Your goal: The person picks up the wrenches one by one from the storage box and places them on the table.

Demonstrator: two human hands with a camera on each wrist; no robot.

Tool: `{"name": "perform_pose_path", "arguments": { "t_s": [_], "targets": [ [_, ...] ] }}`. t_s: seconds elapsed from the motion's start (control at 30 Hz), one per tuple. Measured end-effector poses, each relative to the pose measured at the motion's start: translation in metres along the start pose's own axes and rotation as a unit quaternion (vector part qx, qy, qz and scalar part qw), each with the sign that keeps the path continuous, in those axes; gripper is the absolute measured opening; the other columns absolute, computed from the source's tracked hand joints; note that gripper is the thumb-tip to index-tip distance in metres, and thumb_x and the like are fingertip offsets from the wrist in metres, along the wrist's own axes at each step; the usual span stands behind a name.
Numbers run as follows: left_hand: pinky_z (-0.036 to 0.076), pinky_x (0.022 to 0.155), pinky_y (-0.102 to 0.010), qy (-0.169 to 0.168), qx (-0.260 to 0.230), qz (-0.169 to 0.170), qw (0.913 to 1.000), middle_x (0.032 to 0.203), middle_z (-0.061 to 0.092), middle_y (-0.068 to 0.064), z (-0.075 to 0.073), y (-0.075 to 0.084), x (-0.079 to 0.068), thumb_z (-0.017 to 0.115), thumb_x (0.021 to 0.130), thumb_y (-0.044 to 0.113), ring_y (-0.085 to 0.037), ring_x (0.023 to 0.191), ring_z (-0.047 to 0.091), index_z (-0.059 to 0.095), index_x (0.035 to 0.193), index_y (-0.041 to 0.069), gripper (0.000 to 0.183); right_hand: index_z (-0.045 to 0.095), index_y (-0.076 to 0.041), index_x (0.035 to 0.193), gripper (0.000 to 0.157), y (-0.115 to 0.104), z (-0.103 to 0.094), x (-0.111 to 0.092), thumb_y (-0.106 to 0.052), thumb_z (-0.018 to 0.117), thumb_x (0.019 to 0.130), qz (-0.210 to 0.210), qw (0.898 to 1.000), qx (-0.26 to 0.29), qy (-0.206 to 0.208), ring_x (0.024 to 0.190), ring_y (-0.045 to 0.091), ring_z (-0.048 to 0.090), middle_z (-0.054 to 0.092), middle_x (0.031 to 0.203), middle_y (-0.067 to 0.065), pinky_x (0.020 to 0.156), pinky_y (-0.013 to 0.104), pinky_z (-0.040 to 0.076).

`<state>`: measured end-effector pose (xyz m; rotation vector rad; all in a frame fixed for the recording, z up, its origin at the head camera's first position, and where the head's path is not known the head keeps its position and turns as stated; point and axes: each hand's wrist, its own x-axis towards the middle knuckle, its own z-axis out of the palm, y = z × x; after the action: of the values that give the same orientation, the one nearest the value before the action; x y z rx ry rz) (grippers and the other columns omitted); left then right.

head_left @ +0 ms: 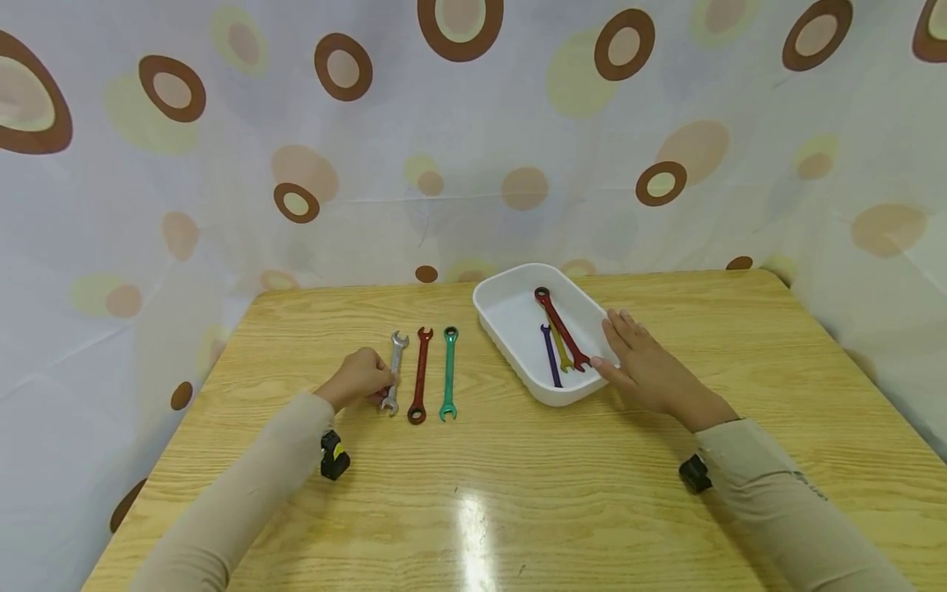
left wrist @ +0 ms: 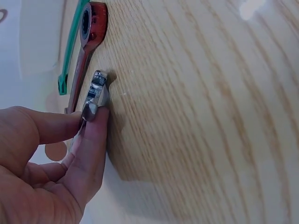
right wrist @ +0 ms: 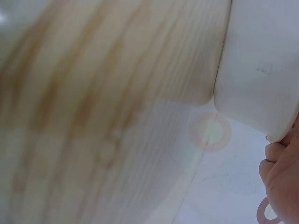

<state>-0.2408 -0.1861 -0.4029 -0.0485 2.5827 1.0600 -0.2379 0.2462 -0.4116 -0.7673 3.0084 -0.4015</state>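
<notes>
Thumb and fingers of my left hand pinch a silver open-end wrench near its lower end. In the left wrist view, that wrench is seen nearly end-on between the fingertips. Just right of it lie a red combination wrench and a green combination wrench, side by side. My right hand rests against the right rim of a white plastic tray, its fingers straight and thumb at the rim. Inside the tray are a red wrench, a yellow wrench and a purple wrench.
Everything stands on a light wooden table with rounded far corners. A white curtain printed with brown and yellow ovals hangs behind and beside it. Each wrist carries a small black camera.
</notes>
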Motion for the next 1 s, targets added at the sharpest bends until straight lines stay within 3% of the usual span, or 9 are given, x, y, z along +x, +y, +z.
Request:
{"name": "perform_pose_path", "arguments": {
  "t_s": [0.43, 1.0],
  "targets": [
    [0.055, 0.053, -0.025, 0.010, 0.079, -0.002, 0.9969, 0.063, 0.065, -0.010, 0.0015, 0.0023, 0.0002, 0.063, 0.090, 0.008, -0.013, 0.052, 0.063, 0.066, 0.074, -0.005, 0.021, 0.014, 0.010, 0.148, 0.076, -0.0024, -0.0011, 0.0015, -0.047, 0.034, 0.102, -0.002, 1.000, 0.002, -0.003, 0.145, 0.041, 0.001, 0.005, 0.157, 0.026, 0.116, 0.054, 0.009],
    [0.055, 0.053, -0.025, 0.019, 0.092, -0.006, 0.9955, 0.068, 0.066, -0.012, 0.0031, 0.0053, 0.0005, 0.064, 0.090, 0.009, -0.015, 0.055, 0.064, 0.061, 0.084, -0.005, 0.016, 0.012, 0.011, 0.148, 0.077, -0.0051, -0.0046, -0.0004, -0.048, 0.034, 0.102, 0.002, 1.000, 0.006, -0.004, 0.145, 0.042, 0.001, 0.005, 0.157, 0.027, 0.115, 0.055, 0.009]
  ]
}}
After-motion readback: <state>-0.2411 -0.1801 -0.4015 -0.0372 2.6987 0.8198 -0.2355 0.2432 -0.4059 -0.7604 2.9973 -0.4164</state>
